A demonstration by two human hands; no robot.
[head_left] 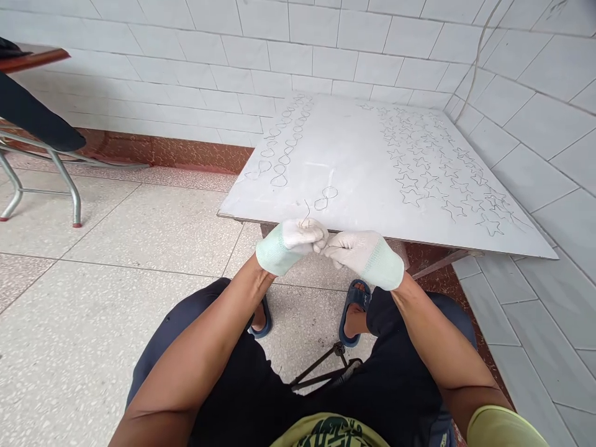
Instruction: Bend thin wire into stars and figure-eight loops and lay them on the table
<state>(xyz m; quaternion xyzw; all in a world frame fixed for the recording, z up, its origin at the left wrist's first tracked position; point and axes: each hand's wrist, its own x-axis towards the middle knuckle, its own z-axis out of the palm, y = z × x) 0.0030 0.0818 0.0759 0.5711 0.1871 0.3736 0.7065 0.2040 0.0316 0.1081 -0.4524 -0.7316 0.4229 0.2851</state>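
My left hand (302,238), in a white glove with a pale green cuff, is closed with a thin dark wire (307,211) sticking up out of it. My right hand (354,250), gloved alike, meets it fingertip to fingertip, its fingers pinched together. The wire's lower part is hidden between the gloves. Both hands are just off the near edge of a white-topped table (347,161). Beyond them a figure-eight wire shape (326,198) lies on the top.
Rows of looped wire shapes (284,158) line the table's left side; many star-shaped wires (421,163) cover its right. White tiled walls (311,59) stand behind and at right. At far left are a metal-legged stool (69,177) and a person's dark-clad leg (37,118).
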